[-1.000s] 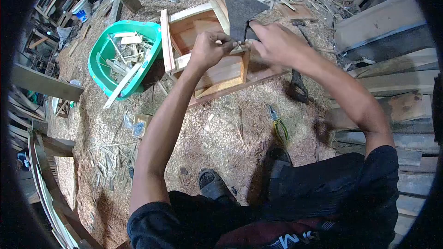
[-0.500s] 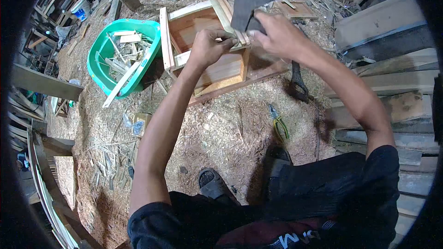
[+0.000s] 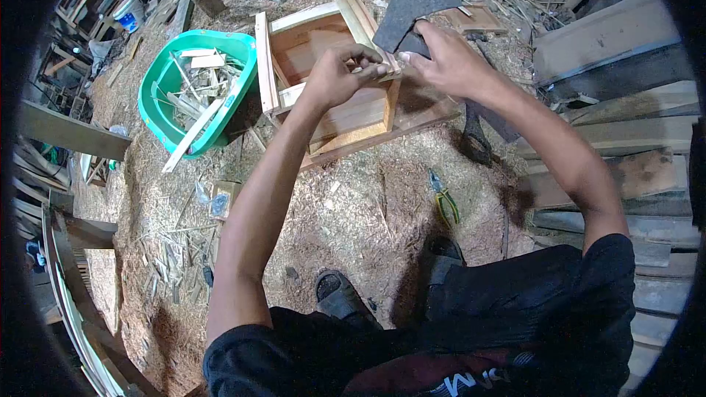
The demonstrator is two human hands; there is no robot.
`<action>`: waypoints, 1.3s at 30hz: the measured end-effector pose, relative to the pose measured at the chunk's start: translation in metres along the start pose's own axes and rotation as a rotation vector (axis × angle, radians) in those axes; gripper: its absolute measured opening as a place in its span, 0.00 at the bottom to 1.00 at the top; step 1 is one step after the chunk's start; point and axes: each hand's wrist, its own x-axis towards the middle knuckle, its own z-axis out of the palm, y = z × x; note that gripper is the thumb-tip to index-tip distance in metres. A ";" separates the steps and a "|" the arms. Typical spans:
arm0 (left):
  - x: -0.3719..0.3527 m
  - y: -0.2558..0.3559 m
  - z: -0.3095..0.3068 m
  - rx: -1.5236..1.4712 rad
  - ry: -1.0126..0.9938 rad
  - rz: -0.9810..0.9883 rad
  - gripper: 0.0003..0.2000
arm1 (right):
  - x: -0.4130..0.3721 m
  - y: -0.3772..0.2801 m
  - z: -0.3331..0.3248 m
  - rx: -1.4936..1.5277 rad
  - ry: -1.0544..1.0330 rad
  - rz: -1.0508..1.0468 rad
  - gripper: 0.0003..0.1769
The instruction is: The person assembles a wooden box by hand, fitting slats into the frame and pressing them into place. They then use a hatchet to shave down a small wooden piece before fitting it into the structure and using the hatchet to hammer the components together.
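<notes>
My right hand (image 3: 452,62) is closed around the narrow neck of an axe (image 3: 415,4), whose broad, dark metal blade flares upward. My left hand (image 3: 340,77) is curled with its fingertips pinched at the near right corner of a wooden box frame (image 3: 303,16). Whatever lies between those fingers is too small to make out. The frame is made of pale strips with reddish-brown panels inside and has an open front section. The axe blade is just right of my left fingers, apart from them.
A green tub (image 3: 151,129) of wood scraps stands left of the frame. Pliers (image 3: 445,202) with yellow-green handles lie near my feet, and a dark tool with a looped handle (image 3: 478,147) lies farther right. Planks (image 3: 610,129) are stacked on the right; wood shavings cover the floor.
The axe blade has tilted to the right and shows more of its flat face. My left fingers have shifted slightly right at the frame's corner.
</notes>
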 end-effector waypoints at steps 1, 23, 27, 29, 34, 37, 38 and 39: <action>0.000 0.002 0.001 -0.032 -0.007 -0.056 0.10 | 0.000 -0.002 0.000 0.006 -0.016 0.008 0.22; -0.003 0.005 0.003 -0.055 0.040 -0.146 0.07 | 0.002 0.003 0.001 -0.138 0.006 -0.172 0.14; -0.006 0.014 0.001 0.020 0.030 -0.186 0.08 | 0.005 -0.016 -0.013 -0.055 -0.015 -0.015 0.17; -0.005 0.017 0.000 -0.004 0.024 -0.208 0.08 | 0.001 -0.027 -0.014 0.031 -0.113 0.126 0.17; -0.003 0.010 0.002 -0.039 0.038 -0.166 0.08 | 0.004 -0.006 -0.004 -0.174 0.018 -0.199 0.14; -0.004 0.010 0.003 -0.004 0.036 -0.170 0.08 | 0.008 -0.023 -0.025 -0.062 -0.008 -0.027 0.16; -0.004 0.009 0.002 0.011 0.038 -0.159 0.08 | 0.010 -0.015 -0.019 -0.073 0.065 -0.078 0.16; -0.005 0.008 0.001 0.001 0.041 -0.171 0.08 | 0.008 -0.012 -0.012 -0.050 0.022 -0.074 0.16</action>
